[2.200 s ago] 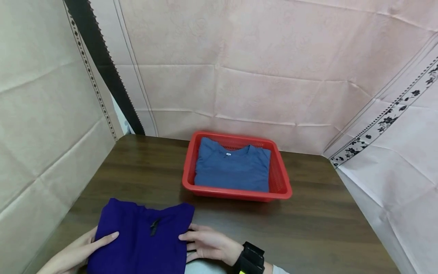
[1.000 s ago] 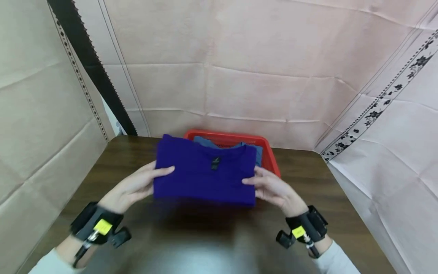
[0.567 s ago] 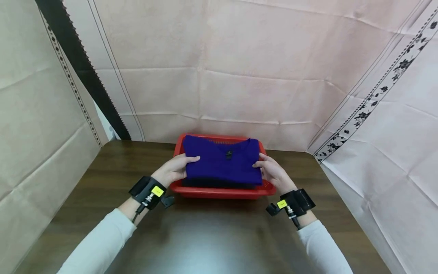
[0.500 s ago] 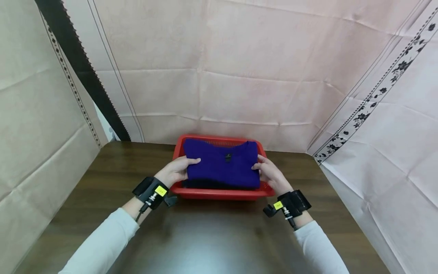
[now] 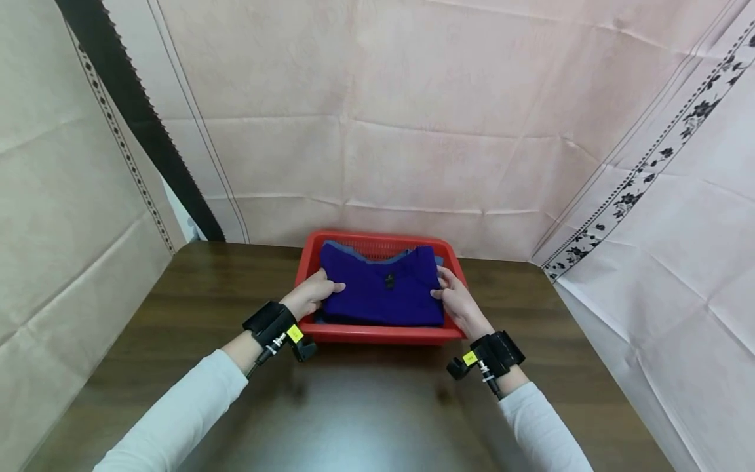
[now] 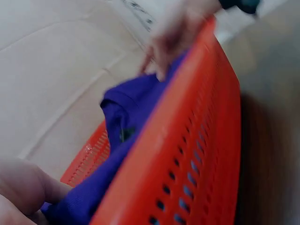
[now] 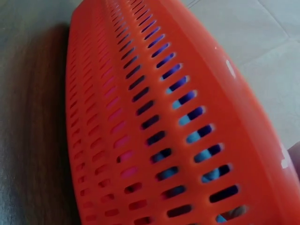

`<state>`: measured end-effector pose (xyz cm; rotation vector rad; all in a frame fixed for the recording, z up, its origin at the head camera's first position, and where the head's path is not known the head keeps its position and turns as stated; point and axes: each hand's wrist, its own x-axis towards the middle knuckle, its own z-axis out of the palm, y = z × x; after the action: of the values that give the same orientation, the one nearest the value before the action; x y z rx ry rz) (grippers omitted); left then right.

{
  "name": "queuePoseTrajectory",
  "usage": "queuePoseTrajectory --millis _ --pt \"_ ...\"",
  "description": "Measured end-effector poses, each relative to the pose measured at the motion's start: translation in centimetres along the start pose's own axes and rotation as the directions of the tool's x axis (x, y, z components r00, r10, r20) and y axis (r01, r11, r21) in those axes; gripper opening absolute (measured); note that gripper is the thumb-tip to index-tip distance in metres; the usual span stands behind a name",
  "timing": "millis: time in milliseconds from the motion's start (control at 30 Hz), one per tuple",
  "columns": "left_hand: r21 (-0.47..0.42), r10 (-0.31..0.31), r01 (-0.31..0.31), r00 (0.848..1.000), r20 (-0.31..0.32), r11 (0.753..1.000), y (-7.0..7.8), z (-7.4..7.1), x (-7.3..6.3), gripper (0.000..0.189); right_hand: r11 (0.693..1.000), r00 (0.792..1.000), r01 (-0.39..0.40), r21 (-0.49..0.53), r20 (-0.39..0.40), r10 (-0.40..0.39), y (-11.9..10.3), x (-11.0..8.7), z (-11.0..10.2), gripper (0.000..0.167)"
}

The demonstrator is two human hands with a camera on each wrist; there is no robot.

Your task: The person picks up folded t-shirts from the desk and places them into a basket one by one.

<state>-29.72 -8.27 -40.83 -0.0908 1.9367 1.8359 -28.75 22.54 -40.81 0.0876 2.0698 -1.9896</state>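
Observation:
A folded purple T-shirt [image 5: 383,298] with a dark neck label lies inside the red plastic basket [image 5: 377,335], over a folded blue T-shirt [image 5: 348,249] that shows behind its neckline. My left hand [image 5: 311,293] pinches the purple shirt's left edge, thumb on top and fingers underneath, inside the basket's left rim. At the opposite edge my right hand [image 5: 457,303] grips it likewise, thumb uppermost. The left wrist view has both the left hand [image 6: 28,192] and the right hand [image 6: 173,37] at the shirt. Through the slots of the basket wall [image 7: 140,108], purple and blue cloth show.
The basket stands at the back of a brown wooden table [image 5: 377,406], close to a pale cloth backdrop [image 5: 413,164]. More cloth hangs at both sides. Each wrist wears a black strap with a small camera [image 5: 307,349].
Both hands have carried the purple T-shirt from the front left of the table to the back and lowered it into the basket over the blue one. In the last half second it has shifted slightly.

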Motion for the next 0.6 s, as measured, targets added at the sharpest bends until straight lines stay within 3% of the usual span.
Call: queuePoseTrajectory --millis 133,200,233,267,300,367,433,467,533,600 --pt "0.202 0.053 -0.042 0.997 -0.051 0.978 0.8 0.0 -0.7 0.088 0.993 0.998 0.020 -0.112 -0.055 -0.026 -0.2 -0.3 0.0 0.072" --pt "0.322 0.131 -0.098 0.988 -0.081 0.941 1.0 0.1 -1.2 0.091 0.971 0.992 0.059 -0.231 -0.099 -0.084 -0.2 -0.8 0.0 0.074" --pt "0.397 0.188 -0.139 0.978 -0.086 0.907 1.1 0.2 -1.5 0.091 0.949 0.984 0.092 -0.302 -0.118 -0.133 -0.2 -1.1 -0.1 0.074" --pt "0.486 0.253 -0.183 0.964 -0.083 0.855 1.3 0.3 -1.8 0.089 0.914 0.972 0.138 -0.381 -0.125 -0.199 -0.2 -1.3 -0.2 0.075" --pt "0.579 0.317 -0.223 0.946 -0.065 0.784 1.4 0.4 -2.0 0.085 0.870 0.955 0.192 -0.454 -0.120 -0.273 -0.2 -1.5 -0.3 0.075" --pt "0.738 0.416 -0.292 0.909 0.017 0.608 1.7 0.6 -2.4 0.073 0.747 0.906 0.315 -0.586 -0.049 -0.420 -0.3 -1.6 -0.4 0.075" --pt "0.834 0.436 -0.341 0.889 0.137 0.433 2.0 1.0 -2.6 0.064 0.603 0.864 0.412 -0.683 0.083 -0.497 -0.4 -1.6 -0.4 0.074" --pt "0.860 0.412 -0.352 0.891 0.188 0.369 2.0 1.2 -2.6 0.061 0.536 0.851 0.450 -0.715 0.159 -0.501 -0.5 -1.5 -0.3 0.073" --pt "0.891 0.308 -0.347 0.916 0.255 0.294 1.8 1.6 -2.6 0.062 0.441 0.854 0.480 -0.758 0.289 -0.432 -0.5 -1.4 -0.1 0.075" --pt "0.917 0.175 -0.307 0.947 0.269 0.254 1.4 1.9 -2.5 0.065 0.395 0.887 0.451 -0.800 0.353 -0.298 -0.4 -1.5 0.2 0.078"
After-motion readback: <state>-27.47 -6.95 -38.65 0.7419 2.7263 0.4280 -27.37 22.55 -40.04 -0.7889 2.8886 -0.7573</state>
